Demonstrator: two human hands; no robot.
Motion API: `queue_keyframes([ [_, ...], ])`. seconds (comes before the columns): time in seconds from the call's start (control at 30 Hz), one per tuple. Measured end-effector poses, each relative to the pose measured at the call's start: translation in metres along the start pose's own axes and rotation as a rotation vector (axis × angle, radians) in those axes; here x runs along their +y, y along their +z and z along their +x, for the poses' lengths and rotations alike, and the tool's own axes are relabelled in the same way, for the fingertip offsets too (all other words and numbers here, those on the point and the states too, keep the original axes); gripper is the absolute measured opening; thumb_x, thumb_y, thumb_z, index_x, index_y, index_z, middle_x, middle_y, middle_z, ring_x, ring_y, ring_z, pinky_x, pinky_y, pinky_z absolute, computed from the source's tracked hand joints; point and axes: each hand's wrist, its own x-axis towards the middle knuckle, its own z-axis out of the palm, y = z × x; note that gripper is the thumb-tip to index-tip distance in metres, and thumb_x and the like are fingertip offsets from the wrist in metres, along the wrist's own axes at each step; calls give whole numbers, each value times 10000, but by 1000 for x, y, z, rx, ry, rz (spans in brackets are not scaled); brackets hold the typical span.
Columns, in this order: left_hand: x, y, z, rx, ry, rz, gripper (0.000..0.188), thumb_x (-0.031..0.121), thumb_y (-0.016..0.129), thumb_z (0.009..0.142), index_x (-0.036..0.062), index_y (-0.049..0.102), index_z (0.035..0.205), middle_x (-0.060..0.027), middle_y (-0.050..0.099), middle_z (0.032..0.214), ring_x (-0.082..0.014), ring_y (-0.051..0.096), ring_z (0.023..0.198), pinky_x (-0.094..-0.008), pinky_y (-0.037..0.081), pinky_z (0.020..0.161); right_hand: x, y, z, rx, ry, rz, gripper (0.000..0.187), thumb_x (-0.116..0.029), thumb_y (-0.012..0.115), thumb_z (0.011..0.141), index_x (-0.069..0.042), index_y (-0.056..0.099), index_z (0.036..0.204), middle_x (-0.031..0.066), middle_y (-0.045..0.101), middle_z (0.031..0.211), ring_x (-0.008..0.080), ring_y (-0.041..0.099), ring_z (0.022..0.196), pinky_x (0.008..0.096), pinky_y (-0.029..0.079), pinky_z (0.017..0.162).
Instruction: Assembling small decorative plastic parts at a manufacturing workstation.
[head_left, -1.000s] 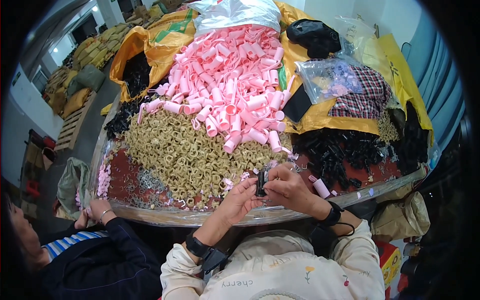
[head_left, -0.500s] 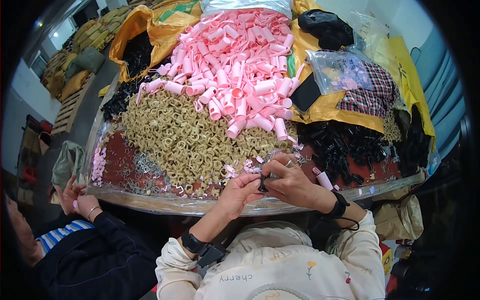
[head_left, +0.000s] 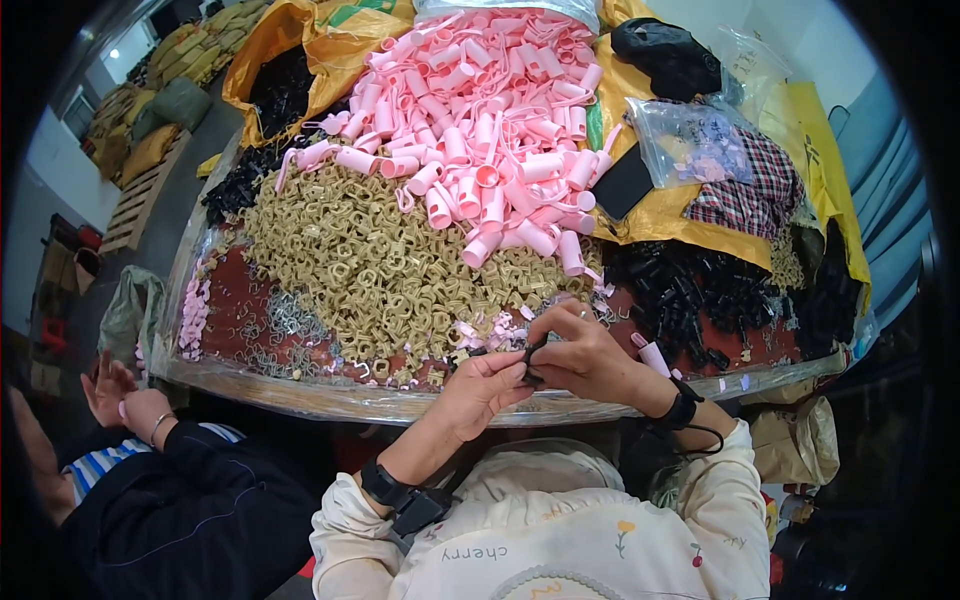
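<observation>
My left hand [head_left: 481, 392] and my right hand [head_left: 588, 358] meet over the table's near edge, both closed in a pinch on a small black plastic part [head_left: 533, 372]. Fingers cover most of the part, so its exact kind cannot be made out. Just beyond my hands lie small pale pink pieces [head_left: 490, 333] and a wide heap of tan plastic clips [head_left: 350, 260]. Farther back rises a large pile of pink plastic tubes with straps [head_left: 500, 130]. One pink tube [head_left: 652, 355] lies close to my right wrist.
Black plastic parts [head_left: 680, 310] are heaped at right, near a dark phone [head_left: 622, 184] and a clear bag [head_left: 690, 145]. Metal clips [head_left: 290, 325] lie scattered at left. A co-worker's hands [head_left: 130, 400] are beside the table's left corner. Yellow sacks [head_left: 255, 70] stand behind.
The black part has turned between my fingers and shows less than before. My hands stay in nearly the same place. The view has shifted slightly, and the co-worker's hands have moved a little left.
</observation>
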Motion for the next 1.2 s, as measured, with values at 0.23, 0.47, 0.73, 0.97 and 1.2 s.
queue_keyframes([
  [0.23,-3,-13,-1,-39,-5,-140,272,66,499,836,-32,483,1089,-119,560,1019,-210,589,879,-271,502,789,3,-1,-12,130,31,97,180,-86,650,628,-108,597,798,63,498,986,247,439,993,365,328,828],
  [0.47,-4,-8,2,-29,-36,-162,261,54,515,826,-13,497,1077,-103,574,985,-180,588,856,-266,494,779,-2,0,-17,53,-57,-33,221,-102,655,641,-130,601,853,66,481,1043,254,433,1006,369,318,829],
  [0.73,0,-12,8,13,-75,-94,240,53,497,833,-31,490,1058,-134,574,985,-228,586,887,-288,497,794,16,2,-25,95,11,76,238,-140,660,644,-116,597,872,75,484,1062,250,450,992,361,326,797],
  [0.97,1,-15,14,53,-47,-150,203,63,500,833,-32,503,1013,-165,569,985,-265,581,897,-287,494,799,87,-4,-75,-73,675,-417,179,-122,626,661,-56,534,801,102,521,834,274,515,874,379,393,708],
  [1.2,-3,-13,21,24,-53,-149,189,61,500,833,-31,505,998,-175,567,978,-278,576,906,-283,513,765,126,21,-90,-27,517,-232,141,-103,594,694,-32,507,780,127,501,733,303,512,651,357,412,554],
])
